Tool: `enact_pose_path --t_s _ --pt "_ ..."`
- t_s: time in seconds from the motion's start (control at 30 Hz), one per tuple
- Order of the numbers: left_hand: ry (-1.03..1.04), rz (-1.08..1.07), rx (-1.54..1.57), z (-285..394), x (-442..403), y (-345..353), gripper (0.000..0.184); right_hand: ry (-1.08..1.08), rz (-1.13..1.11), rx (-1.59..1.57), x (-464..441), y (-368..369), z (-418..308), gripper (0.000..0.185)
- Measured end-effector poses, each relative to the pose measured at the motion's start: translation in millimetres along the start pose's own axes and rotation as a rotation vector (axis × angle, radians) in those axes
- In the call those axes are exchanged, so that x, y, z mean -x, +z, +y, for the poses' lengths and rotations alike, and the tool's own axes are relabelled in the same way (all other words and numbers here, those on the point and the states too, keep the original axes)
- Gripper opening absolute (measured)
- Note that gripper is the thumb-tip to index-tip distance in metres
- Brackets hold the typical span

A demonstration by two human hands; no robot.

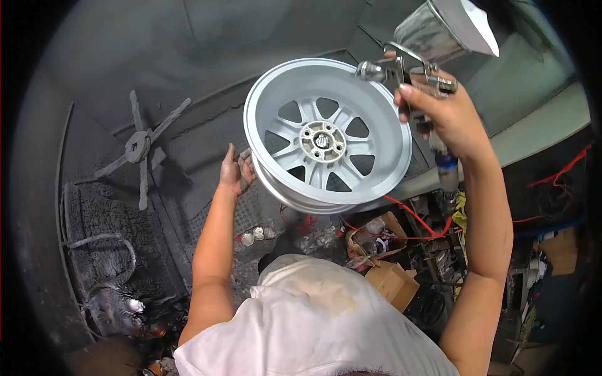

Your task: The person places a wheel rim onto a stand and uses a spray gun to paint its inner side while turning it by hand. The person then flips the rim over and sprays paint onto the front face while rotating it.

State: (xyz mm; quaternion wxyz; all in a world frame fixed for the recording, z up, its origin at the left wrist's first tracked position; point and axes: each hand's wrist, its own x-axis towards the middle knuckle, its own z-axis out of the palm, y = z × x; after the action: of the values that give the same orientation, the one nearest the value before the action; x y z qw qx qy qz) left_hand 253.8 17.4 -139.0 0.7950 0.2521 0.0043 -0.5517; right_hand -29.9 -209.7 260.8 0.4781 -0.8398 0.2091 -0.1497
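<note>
Silver wheel between two raised hands

Dark grey walls [219, 37] enclose the space. Before the person's chest is the silver wheel [323, 143], tilted, its hollow side facing up; the far edge shows against the wall base. To its left, past a strip of open floor [204, 156], a crusted five-armed stand [139, 147] leaves room beside the wheel's edge. Below right, clutter and a cardboard box [392, 285] crowd the floor. A metal spray gun [433, 78] is gripped in the curled right hand [442, 113], its nozzle [373, 71] overlapping the wheel's upper-right edge. The left hand [237, 172] is spread, thumb apart, fingertips at the lower-left edge; whether they touch, I cannot tell.
</note>
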Motion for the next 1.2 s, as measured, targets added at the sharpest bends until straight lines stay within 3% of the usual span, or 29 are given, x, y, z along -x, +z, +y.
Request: enact_pose_path --t_s 0.13,0.23,0.3,0.37,0.43,0.5,0.57,0.6,0.67,0.73,0.77,0.8,0.87,0.9,0.97,1.1,1.2 --pt "0.058 0.015 -0.034 -6.4 7.6 19.8 0.068 0.034 0.128 0.187 -8.7 -35.6 9.8 0.028" --pt "0.145 0.093 -0.093 -20.9 16.8 30.5 0.059 0.108 0.194 0.326 1.5 -69.1 19.4 0.031" --pt "0.157 0.028 -0.072 -32.8 19.9 13.4 0.047 0.148 0.216 0.321 17.2 -87.4 22.8 0.031" --pt "0.241 0.030 -0.053 -58.9 25.1 -6.9 0.043 0.179 0.212 0.328 35.0 -104.7 28.1 0.020" --pt "0.328 0.194 -0.035 -95.5 47.2 32.6 0.037 0.219 0.199 0.322 56.0 -116.8 30.5 0.020" --pt "0.451 0.134 0.095 -145.1 42.0 -13.6 0.031 0.254 0.200 0.314 79.0 -127.4 32.4 0.020" --pt "0.439 0.158 0.104 -188.1 60.2 20.9 0.045 0.282 0.142 0.294 101.5 -132.8 33.3 0.023" --pt "0.429 0.224 -0.010 -209.4 67.8 42.9 0.035 0.290 0.106 0.287 110.3 -133.8 32.2 0.024" --pt "0.358 0.274 -0.220 -250.3 74.1 64.7 0.029 0.337 0.104 0.260 127.2 -131.3 25.9 0.027" --pt "0.061 0.007 -0.726 -267.0 73.4 58.3 0.037 0.414 0.081 0.222 139.2 -131.5 26.7 0.037" --pt "-0.191 -0.247 -1.120 -269.4 74.0 52.4 0.039 0.404 0.069 0.219 143.0 -129.7 24.5 0.037" --pt "-0.184 -0.227 -1.116 -277.7 74.7 45.6 0.039 0.428 0.036 0.174 146.6 -126.5 19.9 0.041" --pt "-0.453 -0.619 -1.210 -297.2 75.1 35.9 0.033 0.434 -0.023 0.106 152.7 -122.3 23.5 0.052" --pt "-0.442 -0.590 -1.201 -298.0 81.7 30.4 0.033 0.408 -0.065 0.045 153.9 -115.4 20.1 0.057" --pt "-0.499 -0.270 -0.829 -290.8 89.7 27.5 0.029 0.387 -0.130 -0.014 154.3 -104.1 17.9 0.060" --pt "-0.457 -0.030 -0.748 -250.9 109.3 22.9 0.027 0.340 -0.222 -0.161 149.0 -75.1 13.1 0.062" --pt "-0.434 0.234 -0.603 -210.1 99.1 -34.2 0.035 0.294 -0.292 -0.175 131.3 -50.0 2.8 0.065"
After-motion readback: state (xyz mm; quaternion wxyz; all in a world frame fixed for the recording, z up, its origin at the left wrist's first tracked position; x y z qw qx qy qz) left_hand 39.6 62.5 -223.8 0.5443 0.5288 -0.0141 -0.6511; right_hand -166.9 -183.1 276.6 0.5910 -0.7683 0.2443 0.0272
